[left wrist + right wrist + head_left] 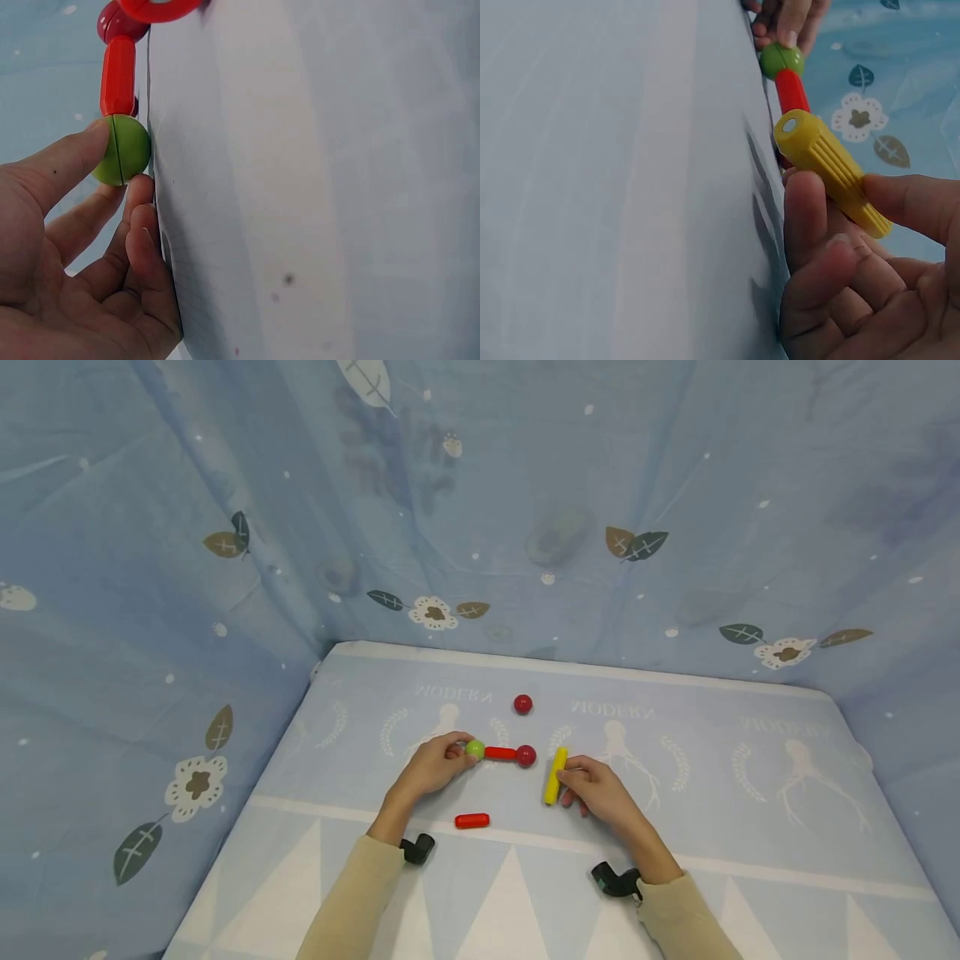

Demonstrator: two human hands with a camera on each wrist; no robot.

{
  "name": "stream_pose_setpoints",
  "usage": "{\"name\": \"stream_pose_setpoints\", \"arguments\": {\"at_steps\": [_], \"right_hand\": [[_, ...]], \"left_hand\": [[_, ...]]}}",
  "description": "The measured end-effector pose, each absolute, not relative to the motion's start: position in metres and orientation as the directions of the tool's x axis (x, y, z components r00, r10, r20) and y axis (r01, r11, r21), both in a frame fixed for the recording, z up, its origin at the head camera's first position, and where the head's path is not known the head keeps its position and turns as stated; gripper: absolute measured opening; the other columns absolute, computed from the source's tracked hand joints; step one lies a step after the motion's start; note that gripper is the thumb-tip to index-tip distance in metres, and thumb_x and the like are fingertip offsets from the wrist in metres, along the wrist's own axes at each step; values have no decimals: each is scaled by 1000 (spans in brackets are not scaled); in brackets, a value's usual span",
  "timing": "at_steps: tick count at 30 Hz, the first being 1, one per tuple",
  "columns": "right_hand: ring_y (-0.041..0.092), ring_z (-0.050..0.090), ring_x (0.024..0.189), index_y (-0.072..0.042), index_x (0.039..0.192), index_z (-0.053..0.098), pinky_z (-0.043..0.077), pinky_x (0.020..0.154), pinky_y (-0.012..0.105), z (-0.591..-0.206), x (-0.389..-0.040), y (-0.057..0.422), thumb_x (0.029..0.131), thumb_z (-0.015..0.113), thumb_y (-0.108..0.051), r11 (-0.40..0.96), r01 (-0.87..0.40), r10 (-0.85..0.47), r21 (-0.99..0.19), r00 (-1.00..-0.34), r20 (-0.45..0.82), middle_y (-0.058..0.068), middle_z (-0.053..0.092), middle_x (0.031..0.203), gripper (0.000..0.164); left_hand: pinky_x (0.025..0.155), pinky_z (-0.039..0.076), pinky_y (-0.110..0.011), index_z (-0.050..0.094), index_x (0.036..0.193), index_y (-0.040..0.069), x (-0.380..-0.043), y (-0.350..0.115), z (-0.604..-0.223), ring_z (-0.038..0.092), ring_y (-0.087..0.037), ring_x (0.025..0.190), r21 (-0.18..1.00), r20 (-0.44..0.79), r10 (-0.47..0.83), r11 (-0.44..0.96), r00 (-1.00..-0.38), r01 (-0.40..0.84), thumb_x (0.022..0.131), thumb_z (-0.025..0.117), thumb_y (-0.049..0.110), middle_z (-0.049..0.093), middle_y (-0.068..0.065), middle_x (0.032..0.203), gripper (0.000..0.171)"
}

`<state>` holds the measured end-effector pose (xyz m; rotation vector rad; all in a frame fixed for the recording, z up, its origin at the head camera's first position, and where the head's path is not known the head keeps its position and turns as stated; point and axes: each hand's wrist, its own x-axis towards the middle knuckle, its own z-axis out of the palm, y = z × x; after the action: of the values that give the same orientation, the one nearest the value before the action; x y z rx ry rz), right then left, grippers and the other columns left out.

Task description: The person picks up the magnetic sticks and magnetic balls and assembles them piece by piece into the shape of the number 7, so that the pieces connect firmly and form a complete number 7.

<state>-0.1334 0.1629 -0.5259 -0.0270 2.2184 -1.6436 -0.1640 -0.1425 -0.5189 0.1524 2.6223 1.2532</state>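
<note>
Bench (720, 827) spreads wide below. Left grip (435, 767) clamps the green ball (475, 749) ending a joined piece (500, 753); its red bar (118, 75) runs right to a crimson ball (527, 756). Right grip (600, 789) pinches a yellow rod (555, 775), just right of that ball, apart. Nearer the person lies a loose red bar (472, 821); beyond the joined piece, a loose red ball (522, 704).

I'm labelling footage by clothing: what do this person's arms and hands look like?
Plain beige sleeves stop short of the left hand and right hand, which wear no gloves. A black, rounded, bent device sits near each sleeve's end.
</note>
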Motion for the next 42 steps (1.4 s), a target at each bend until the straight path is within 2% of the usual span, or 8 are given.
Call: {"name": "stream_pose_setpoints", "arguments": {"at_steps": [12, 27, 36, 42], "right_hand": [[17, 43, 41, 0, 111, 60, 29, 39, 22, -529, -126, 134, 99, 64, -21, 266, 215, -338, -940, -892, -300, 12, 62, 59, 26], [15, 47, 41, -2, 102, 64, 29, 39, 23, -535, -123, 115, 96, 69, -27, 309, 234, -354, -922, -872, -340, 9, 64, 62, 27], [16, 51, 40, -3, 97, 66, 33, 37, 23, -539, -127, 112, 95, 69, -31, 298, 277, -346, -913, -861, -374, 10, 63, 60, 29], [18, 56, 42, -2, 98, 66, 36, 37, 23, -540, -130, 110, 95, 70, -32, 291, 273, -332, -917, -870, -365, 10, 68, 70, 31]], "left_hand": [[72, 46, -34, 68, 122, 14, -165, -143, -521, 54, -17, 81, 774, -161, 193, 633, -968, -2, 93, 74, 28, 61, 1, 90, 33], [73, 46, -34, 68, 123, 15, -166, -142, -522, 54, -17, 82, 762, -170, 179, 648, -969, -14, 93, 74, 29, 61, 1, 90, 34], [73, 46, -34, 68, 122, 15, -165, -141, -522, 55, -17, 81, 764, -160, 180, 645, -971, -7, 92, 74, 29, 61, 1, 89, 33], [74, 47, -34, 68, 122, 15, -165, -142, -520, 55, -16, 82, 759, -162, 178, 651, -971, -7, 93, 74, 30, 61, 1, 90, 33]]}}
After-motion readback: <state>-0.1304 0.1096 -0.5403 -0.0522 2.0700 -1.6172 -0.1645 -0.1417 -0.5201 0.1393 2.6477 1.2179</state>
